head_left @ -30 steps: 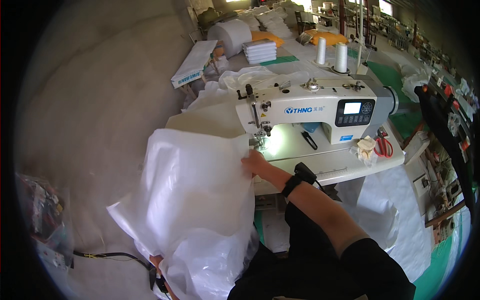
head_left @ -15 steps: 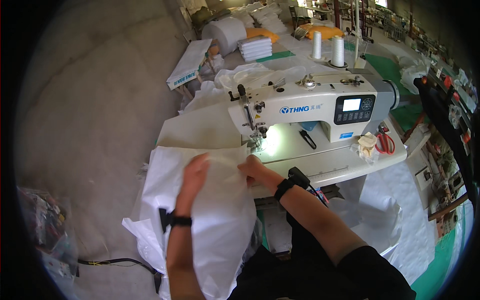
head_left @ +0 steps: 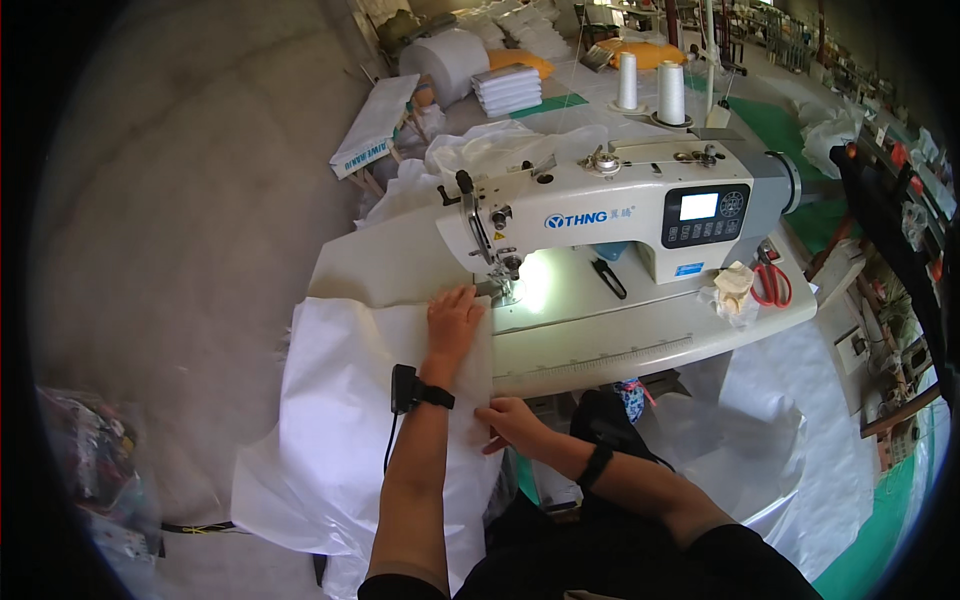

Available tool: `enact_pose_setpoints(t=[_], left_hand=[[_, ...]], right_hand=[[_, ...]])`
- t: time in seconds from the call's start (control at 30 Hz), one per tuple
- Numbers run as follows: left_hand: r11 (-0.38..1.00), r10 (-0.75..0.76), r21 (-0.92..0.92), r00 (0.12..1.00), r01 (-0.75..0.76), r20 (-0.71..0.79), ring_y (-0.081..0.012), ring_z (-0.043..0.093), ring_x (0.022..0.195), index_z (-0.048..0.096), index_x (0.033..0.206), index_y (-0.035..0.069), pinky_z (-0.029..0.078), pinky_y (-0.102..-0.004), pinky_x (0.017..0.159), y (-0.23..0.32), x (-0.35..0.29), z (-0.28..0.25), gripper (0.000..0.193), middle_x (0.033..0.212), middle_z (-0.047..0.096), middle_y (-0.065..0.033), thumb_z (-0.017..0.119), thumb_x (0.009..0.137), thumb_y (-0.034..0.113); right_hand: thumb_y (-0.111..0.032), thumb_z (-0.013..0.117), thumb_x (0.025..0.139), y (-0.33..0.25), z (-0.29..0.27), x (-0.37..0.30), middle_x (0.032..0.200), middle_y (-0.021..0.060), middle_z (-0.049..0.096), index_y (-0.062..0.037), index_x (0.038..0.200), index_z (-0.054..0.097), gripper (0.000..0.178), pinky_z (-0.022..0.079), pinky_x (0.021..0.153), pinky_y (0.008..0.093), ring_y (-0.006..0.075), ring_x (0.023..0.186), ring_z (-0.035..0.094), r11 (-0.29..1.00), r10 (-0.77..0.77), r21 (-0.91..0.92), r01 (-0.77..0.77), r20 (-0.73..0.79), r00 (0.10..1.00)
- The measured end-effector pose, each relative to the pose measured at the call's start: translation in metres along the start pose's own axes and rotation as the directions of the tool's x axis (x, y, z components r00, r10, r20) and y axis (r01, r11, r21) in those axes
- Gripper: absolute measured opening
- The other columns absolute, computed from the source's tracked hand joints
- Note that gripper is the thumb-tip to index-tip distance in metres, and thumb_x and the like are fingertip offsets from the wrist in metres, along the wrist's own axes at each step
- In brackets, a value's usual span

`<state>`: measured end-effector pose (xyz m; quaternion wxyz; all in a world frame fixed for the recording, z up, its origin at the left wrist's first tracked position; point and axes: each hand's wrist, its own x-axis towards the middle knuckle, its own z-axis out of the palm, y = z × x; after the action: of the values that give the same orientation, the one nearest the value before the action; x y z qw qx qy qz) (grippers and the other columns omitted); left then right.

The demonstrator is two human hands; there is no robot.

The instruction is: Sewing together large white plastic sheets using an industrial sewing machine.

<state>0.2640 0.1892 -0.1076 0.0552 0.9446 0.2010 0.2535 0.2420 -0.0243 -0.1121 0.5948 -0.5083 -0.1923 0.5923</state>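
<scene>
The left hand (head_left: 455, 325) is lying flat, palm down, its fingers near together and pointing to the metal foot (head_left: 509, 293), and it is pressing on a white sheet (head_left: 345, 400). The right hand (head_left: 515, 425) is staying lower, just in front of the front edge of the table (head_left: 590, 352), and it is touching the right border of the sheet with bent fingers; I cannot tell if these are really pinching it. The sheet is covering the left part of the front edge of the table and is hanging down in folds before the person. It is looking thin and shiny, so I am judging it light, soft, somewhat slippery and easy to crease. For taking hold, the side border is seeming the best place, with a flat palm keeping the upper part smooth. Over the table the sewing machine (head_left: 590, 215) is standing, its light shining beside the foot. Under its arm small black clippers (head_left: 609, 279) are lying, and near the right edge of the table red scissors (head_left: 770, 284) are resting beside a beige cloth (head_left: 735, 283)
</scene>
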Motion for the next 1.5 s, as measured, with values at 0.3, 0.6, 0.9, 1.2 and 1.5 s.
enact_pose_setpoints(t=[0.3, 0.6, 0.9, 1.2, 1.5], left_hand=[[0.991, -0.130, 0.029, 0.941, 0.127, 0.313, -0.0290, 0.053, 0.102, 0.060, 0.099, 0.010, 0.038, -0.0491, 0.085, 0.006, 0.038, -0.030, 0.038, 0.102, 0.059, -0.0090, 0.068, 0.073, 0.037], [0.947, -0.088, -0.227, 0.861, 0.229, 0.501, -0.0204, 0.059, 0.084, 0.063, 0.092, 0.006, 0.041, -0.0381, 0.079, -0.004, 0.051, -0.024, 0.032, 0.088, 0.064, -0.0078, 0.072, 0.070, 0.028], [0.613, -0.018, -0.651, 0.831, 0.448, 0.556, -0.0057, 0.051, 0.071, 0.065, 0.087, 0.005, 0.041, -0.0222, 0.064, 0.013, 0.056, -0.053, 0.014, 0.077, 0.059, 0.0040, 0.068, 0.078, 0.015], [0.716, -0.088, -0.534, 0.817, 0.449, 0.569, -0.0048, 0.047, 0.065, 0.064, 0.085, 0.005, 0.037, -0.0217, 0.056, 0.026, 0.057, -0.050, 0.017, 0.071, 0.054, 0.0047, 0.063, 0.082, 0.021], [0.493, -0.150, -0.670, 0.812, 0.556, 0.563, -0.0048, 0.044, 0.060, 0.065, 0.081, 0.002, 0.033, -0.0221, 0.052, 0.037, 0.045, -0.025, 0.019, 0.068, 0.054, 0.0038, 0.060, 0.083, 0.020]], right_hand=[[-0.021, 0.048, 0.090, -0.010, -0.004, -0.020, 0.072, 0.0163, 0.061, 0.0081, 0.093, 0.058, 0.031, 0.055, 0.044, 0.0343, 0.0235, 0.054, 0.063, 0.947, -0.052, -0.322, 0.002, -0.145, 0.988], [-0.027, 0.050, 0.089, -0.035, -0.022, -0.017, 0.073, 0.0190, 0.064, 0.0050, 0.088, 0.062, 0.033, 0.054, 0.061, 0.0420, 0.0338, 0.060, 0.064, 0.577, -0.040, -0.817, -0.001, -0.029, 0.999], [-0.016, 0.063, 0.081, -0.114, -0.068, 0.076, 0.083, 0.0178, 0.062, 0.0054, 0.102, 0.054, 0.031, 0.052, 0.064, 0.0388, 0.0261, 0.082, 0.065, 0.990, -0.122, 0.052, 0.133, -0.178, 0.976], [-0.021, 0.053, 0.086, -0.087, -0.059, 0.093, 0.078, 0.0177, 0.063, 0.0014, 0.108, 0.056, 0.032, 0.050, 0.060, 0.0385, 0.0291, 0.066, 0.063, 0.473, -0.688, -0.854, 0.217, -0.205, 0.696], [-0.008, 0.047, 0.084, -0.083, -0.048, 0.080, 0.079, 0.0185, 0.064, 0.0078, 0.116, 0.051, 0.037, 0.051, 0.061, 0.0394, 0.0305, 0.070, 0.065, 0.119, -0.707, -0.991, -0.052, -0.122, 0.696]])
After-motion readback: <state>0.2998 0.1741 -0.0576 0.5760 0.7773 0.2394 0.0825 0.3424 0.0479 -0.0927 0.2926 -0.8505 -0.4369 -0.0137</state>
